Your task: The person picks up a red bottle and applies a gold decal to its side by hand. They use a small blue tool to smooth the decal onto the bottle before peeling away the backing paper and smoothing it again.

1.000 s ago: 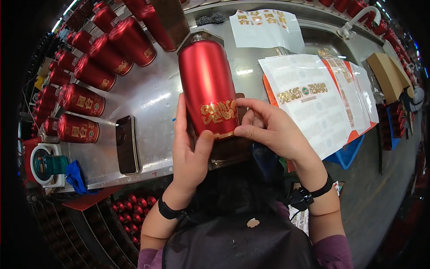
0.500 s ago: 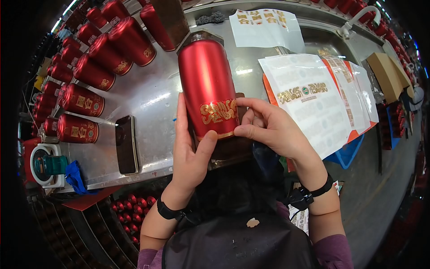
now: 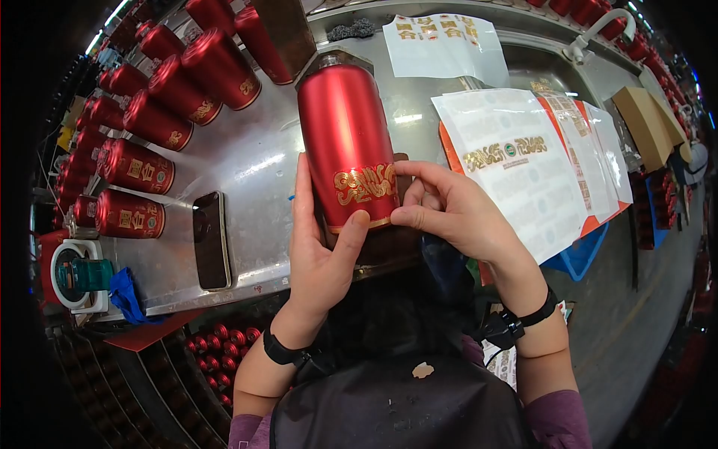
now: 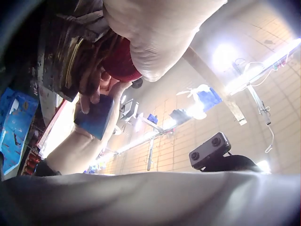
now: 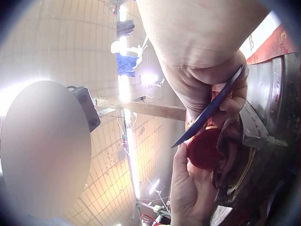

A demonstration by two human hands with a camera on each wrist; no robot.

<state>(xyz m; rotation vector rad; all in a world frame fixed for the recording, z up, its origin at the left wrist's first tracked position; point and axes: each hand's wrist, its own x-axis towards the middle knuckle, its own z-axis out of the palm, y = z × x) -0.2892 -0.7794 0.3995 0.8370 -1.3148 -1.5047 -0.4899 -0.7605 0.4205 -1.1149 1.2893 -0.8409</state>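
A shiny red bottle (image 3: 345,120) lies tilted away from me, with a gold dragon-like decal (image 3: 364,185) near its base. My left hand (image 3: 318,262) holds the bottle's lower left side, fingers along it and thumb on the front just below the decal. At the lower right side, my right hand (image 3: 458,213) has its thumb and index fingertips right at the decal's end. Its other fingers curl round a flat dark blue scraper (image 5: 209,110), which also shows in the left wrist view as a blue sheet (image 4: 95,117). A dark cloth (image 5: 230,148) lies beneath the bottle's base.
Several finished red bottles (image 3: 134,166) stand on the left of the metal table (image 3: 254,161), near a phone (image 3: 212,241) and a teal-and-white tape dispenser (image 3: 82,275). Decal sheets (image 3: 516,187) lie right, another sheet (image 3: 441,56) behind. A sink tap (image 3: 602,34) is at the back right.
My left thumb has slid a little to the right and up along the bottle's lower front. The right hand and the bottle stay nearly still.
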